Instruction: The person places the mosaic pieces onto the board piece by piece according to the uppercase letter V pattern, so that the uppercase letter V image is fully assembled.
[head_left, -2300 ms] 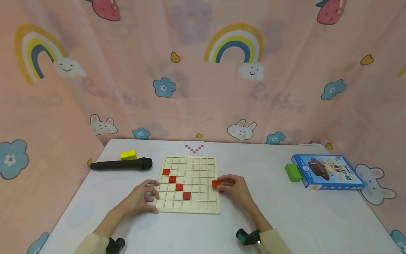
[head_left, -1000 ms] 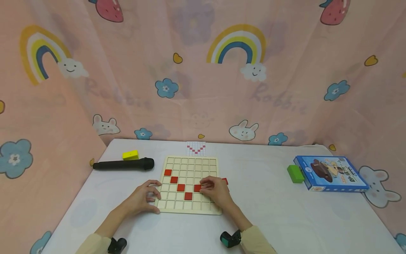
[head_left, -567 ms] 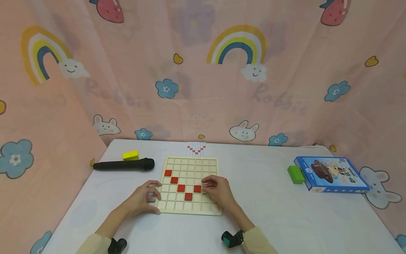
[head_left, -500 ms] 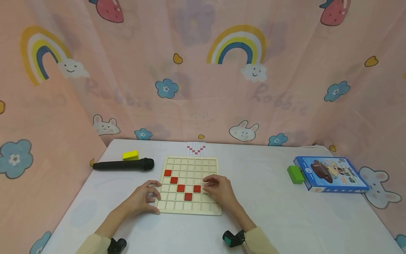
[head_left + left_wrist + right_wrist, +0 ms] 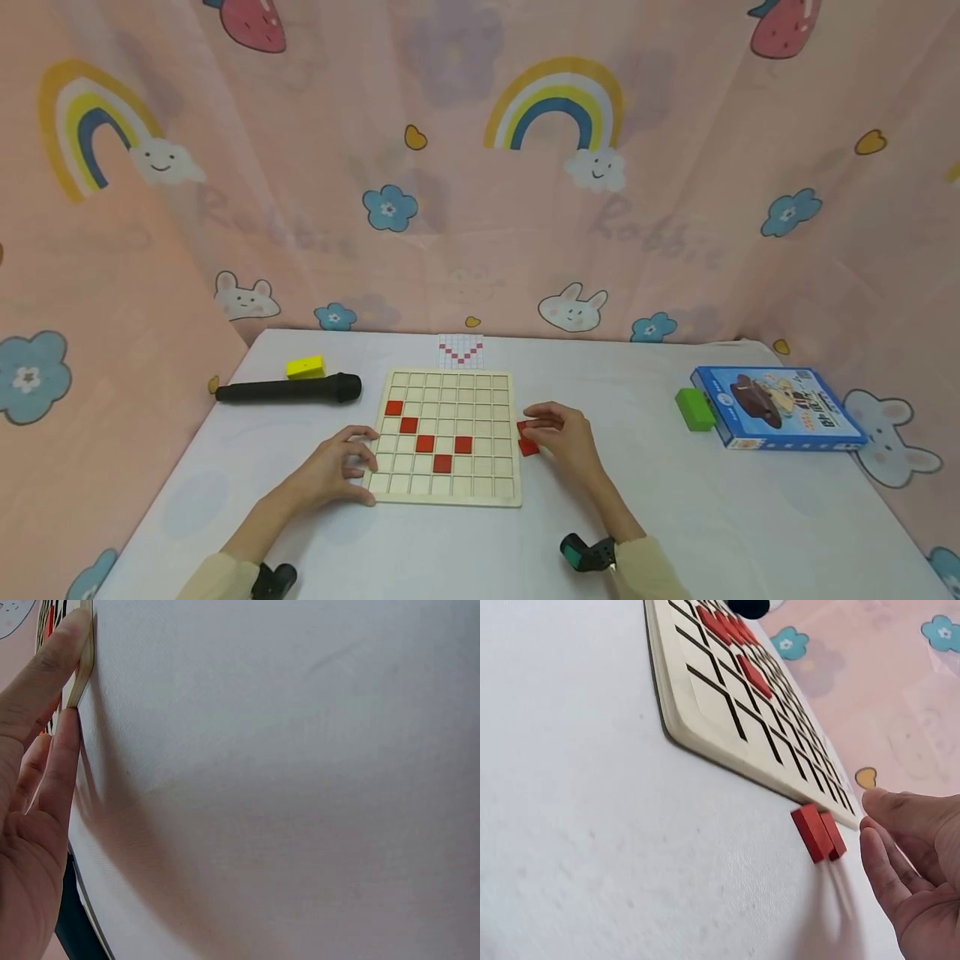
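reaching for loose red tiles beside the grid board

right hand (image 5: 564,435) hovers over two red tiles (image 5: 818,832) lying just right of the wooden board (image 5: 447,492), fingers loosely curved, gripping nothing. left hand (image 5: 339,467) rests on the board's left edge, fingertips pressing it. five red squares (image 5: 424,443) sit in the board's cells

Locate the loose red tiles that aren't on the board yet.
In the head view, the loose red tiles lie on the white table, just off the wooden board's right edge, at the right hand's fingers.
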The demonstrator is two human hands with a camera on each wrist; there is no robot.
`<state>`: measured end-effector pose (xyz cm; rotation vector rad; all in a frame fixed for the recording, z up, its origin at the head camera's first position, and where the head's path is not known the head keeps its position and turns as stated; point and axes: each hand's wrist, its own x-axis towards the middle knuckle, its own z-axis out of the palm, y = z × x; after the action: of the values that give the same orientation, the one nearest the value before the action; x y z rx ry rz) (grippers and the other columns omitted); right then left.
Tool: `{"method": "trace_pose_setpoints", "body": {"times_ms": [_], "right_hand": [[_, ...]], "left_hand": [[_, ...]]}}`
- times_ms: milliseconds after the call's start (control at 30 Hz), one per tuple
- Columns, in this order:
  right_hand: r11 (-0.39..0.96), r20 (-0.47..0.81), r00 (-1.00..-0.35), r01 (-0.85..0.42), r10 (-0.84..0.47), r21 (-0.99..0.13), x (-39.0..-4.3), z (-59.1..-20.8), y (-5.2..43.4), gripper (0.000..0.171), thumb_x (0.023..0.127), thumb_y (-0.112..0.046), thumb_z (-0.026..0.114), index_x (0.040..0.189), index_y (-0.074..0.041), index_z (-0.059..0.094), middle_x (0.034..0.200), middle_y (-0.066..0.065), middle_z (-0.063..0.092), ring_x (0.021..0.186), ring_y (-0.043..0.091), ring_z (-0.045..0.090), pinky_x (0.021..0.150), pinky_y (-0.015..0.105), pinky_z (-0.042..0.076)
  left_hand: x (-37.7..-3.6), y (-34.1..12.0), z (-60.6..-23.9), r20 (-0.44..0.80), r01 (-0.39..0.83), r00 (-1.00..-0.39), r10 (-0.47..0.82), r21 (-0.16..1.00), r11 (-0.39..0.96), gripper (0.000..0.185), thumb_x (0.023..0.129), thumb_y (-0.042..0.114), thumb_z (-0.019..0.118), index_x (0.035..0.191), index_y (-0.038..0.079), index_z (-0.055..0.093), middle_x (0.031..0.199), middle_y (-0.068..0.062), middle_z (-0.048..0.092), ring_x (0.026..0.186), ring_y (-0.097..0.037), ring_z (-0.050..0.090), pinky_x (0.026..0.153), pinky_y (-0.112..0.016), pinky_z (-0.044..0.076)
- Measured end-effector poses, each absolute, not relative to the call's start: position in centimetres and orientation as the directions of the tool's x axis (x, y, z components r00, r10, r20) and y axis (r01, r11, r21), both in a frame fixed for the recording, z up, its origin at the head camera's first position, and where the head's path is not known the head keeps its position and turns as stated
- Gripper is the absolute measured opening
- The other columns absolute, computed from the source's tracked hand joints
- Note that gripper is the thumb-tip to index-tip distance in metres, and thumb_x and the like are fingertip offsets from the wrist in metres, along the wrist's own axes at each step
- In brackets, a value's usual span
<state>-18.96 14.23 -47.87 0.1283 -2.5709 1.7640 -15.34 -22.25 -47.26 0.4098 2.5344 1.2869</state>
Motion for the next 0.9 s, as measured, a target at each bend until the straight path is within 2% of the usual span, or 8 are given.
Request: {"method": "trace_pose_setpoints", "body": {"times_ms": [233, 400, 600, 733, 900], "right_hand": [[0.419, 0.041, -0.996, -0.069, -0.076, -0.905, -20.2, -48.7, 16.3, 0.030, 0.080, 0.006, 0.073, 0.108, -0.001, 0.067, 0.105, 0.012, 0.068, 0.096, 0.025, 0.065, 0.084, 0.028, 0.057], [0.469, -0.028, -0.979, -0.071, -0.200, -0.880, -21.4, -49.2, 17.6, 0.029, 0.082, 0.001, 0.072, 0.110, -0.004, 0.066, 0.104, 0.008, 0.067, 0.092, 0.020, 0.064, 0.084, 0.028, 0.057], [0.507, -0.054, -0.939, -0.135, -0.341, -0.851, -22.8, -49.1, 18.5, 0.025, 0.081, -0.003, 0.075, 0.106, -0.005, 0.069, 0.102, 0.007, 0.068, 0.084, 0.017, 0.061, 0.077, 0.022, 0.056], [0.520, -0.041, -0.926, -0.174, -0.375, -0.836, -23.4, -49.2, 18.5, 0.024, 0.080, -0.005, 0.076, 0.103, -0.006, 0.070, 0.097, 0.005, 0.068, 0.079, 0.017, 0.058, 0.070, 0.020, 0.054], [0.520, -0.039, -0.931, -0.168, -0.362, -0.837, -23.4, -49.5, 18.2, 0.023, 0.080, -0.006, 0.076, 0.102, -0.006, 0.070, 0.095, 0.003, 0.067, 0.077, 0.017, 0.056, 0.068, 0.021, 0.052]], "left_hand": [[-15.4, -22.3, -47.3, -0.107, 0.134, -0.921, 0.375, 0.817, 0.561, 0.036, 0.059, 0.010, 0.090, 0.084, 0.008, 0.064, 0.135, -0.015, 0.041, 0.115, -0.037, 0.050, 0.083, -0.026, 0.057], [-15.5, -22.3, -47.5, -0.105, 0.134, -0.921, 0.375, 0.818, 0.559, 0.037, 0.059, 0.011, 0.090, 0.084, 0.008, 0.064, 0.135, -0.015, 0.042, 0.116, -0.037, 0.048, 0.083, -0.026, 0.057], [-15.5, -22.2, -47.5, -0.108, 0.134, -0.923, 0.370, 0.810, 0.570, 0.037, 0.058, 0.011, 0.091, 0.084, 0.008, 0.064, 0.135, -0.015, 0.042, 0.114, -0.037, 0.050, 0.083, -0.027, 0.057], [-15.5, -22.2, -47.4, -0.110, 0.132, -0.923, 0.368, 0.809, 0.573, 0.037, 0.058, 0.011, 0.091, 0.084, 0.008, 0.064, 0.135, -0.015, 0.042, 0.114, -0.037, 0.049, 0.082, -0.027, 0.057], [-15.5, -22.2, -47.5, -0.113, 0.129, -0.926, 0.361, 0.803, 0.582, 0.037, 0.058, 0.011, 0.091, 0.083, 0.008, 0.064, 0.135, -0.014, 0.042, 0.113, -0.035, 0.050, 0.082, -0.026, 0.057]]}}
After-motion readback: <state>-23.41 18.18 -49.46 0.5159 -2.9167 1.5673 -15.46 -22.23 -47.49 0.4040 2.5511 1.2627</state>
